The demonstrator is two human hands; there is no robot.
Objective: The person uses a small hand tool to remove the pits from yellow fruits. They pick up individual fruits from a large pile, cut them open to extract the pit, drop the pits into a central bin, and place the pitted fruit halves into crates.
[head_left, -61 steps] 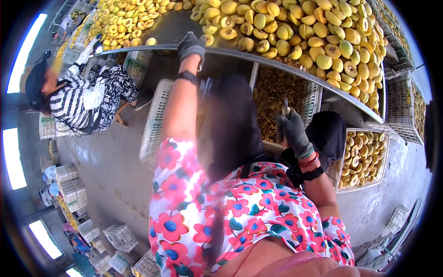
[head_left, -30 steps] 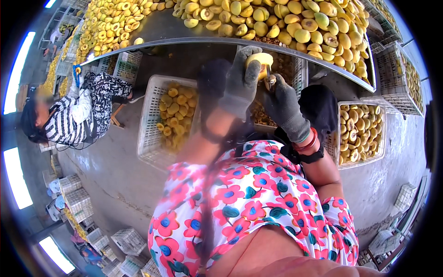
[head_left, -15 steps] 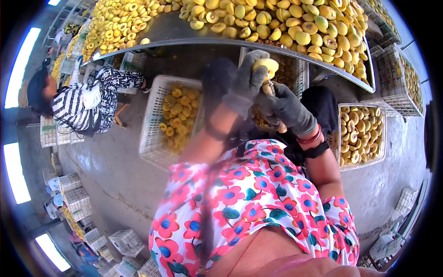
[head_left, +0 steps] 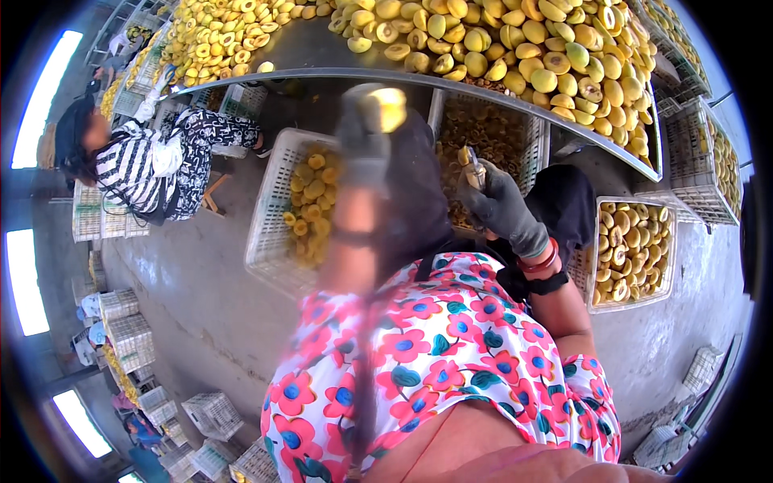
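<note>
My left hand (head_left: 364, 133), in a dark grey glove and smeared by motion, holds a yellow peach half (head_left: 390, 109) over the gap between the crate and my knee. My right hand (head_left: 509, 211), gloved the same way, is closed around a short pitting tool (head_left: 473, 171) with a metal part and a wooden handle, its upper end pointing up and left. The two hands are apart. Beneath the right hand stands a crate of brown pits and scraps (head_left: 483, 129), partly hidden by my arm and legs. The tool's working tip is too small to make out.
A metal table (head_left: 322, 56) ahead bears heaps of yellow peach halves. White crates of peach halves stand at left (head_left: 278, 173) and right (head_left: 632, 241). A co-worker in striped clothes (head_left: 133, 173) sits at the far left. Stacked crates (head_left: 700, 153) rise at right.
My left hand has drawn away from the tool, moving left with the peach half. My right hand stays near its place, still holding the tool. The view has shifted slightly.
</note>
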